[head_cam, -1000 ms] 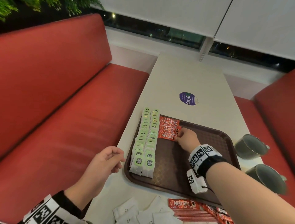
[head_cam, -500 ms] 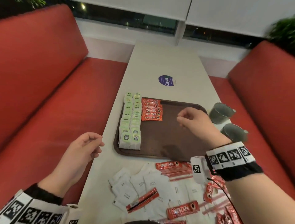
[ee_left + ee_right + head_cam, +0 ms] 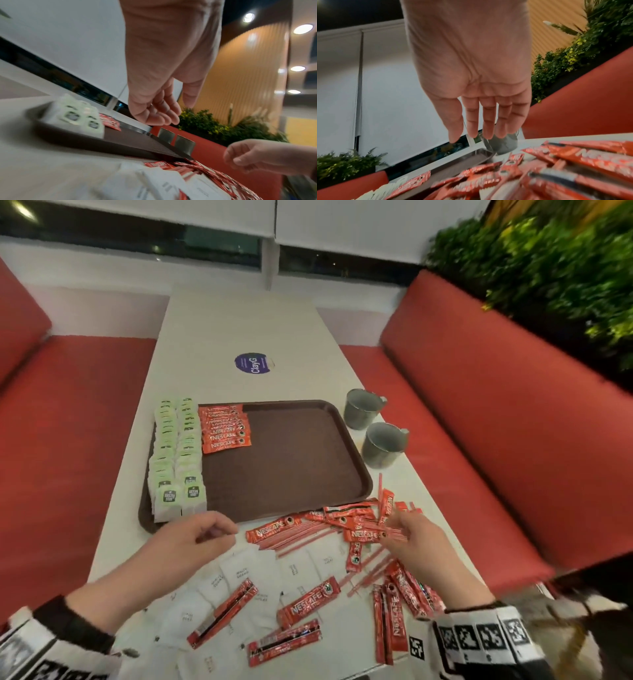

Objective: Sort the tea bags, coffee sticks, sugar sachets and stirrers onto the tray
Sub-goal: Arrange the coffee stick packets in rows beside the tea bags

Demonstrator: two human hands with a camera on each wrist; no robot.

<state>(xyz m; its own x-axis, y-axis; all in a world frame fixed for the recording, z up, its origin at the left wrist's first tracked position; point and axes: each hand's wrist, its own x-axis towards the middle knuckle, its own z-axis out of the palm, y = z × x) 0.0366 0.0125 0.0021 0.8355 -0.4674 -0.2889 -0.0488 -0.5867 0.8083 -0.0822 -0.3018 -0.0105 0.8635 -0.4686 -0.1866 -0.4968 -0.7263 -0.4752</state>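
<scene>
- A brown tray [image 3: 291, 467] lies just beyond both hands, on a white table [image 3: 239, 330].
- Two rows of green-labelled tea bags [image 3: 176, 453] fill its edge ahead of the left hand [image 3: 191, 546]; beside them lies one overlapping stack of red coffee sticks [image 3: 226, 428], too tightly packed to count.
- Loose red coffee sticks [image 3: 308, 604], thin red stirrers [image 3: 370, 573] and white sugar sachets [image 3: 239, 573] lie mixed under and between the hands.
- The left hand hovers, fingers loosely curled, holding nothing.
- The right hand [image 3: 418, 546] hangs over the pile, fingers straight, empty.
- Two grey metal cups [image 3: 375, 429] stand beyond the right hand, beside the tray.
</scene>
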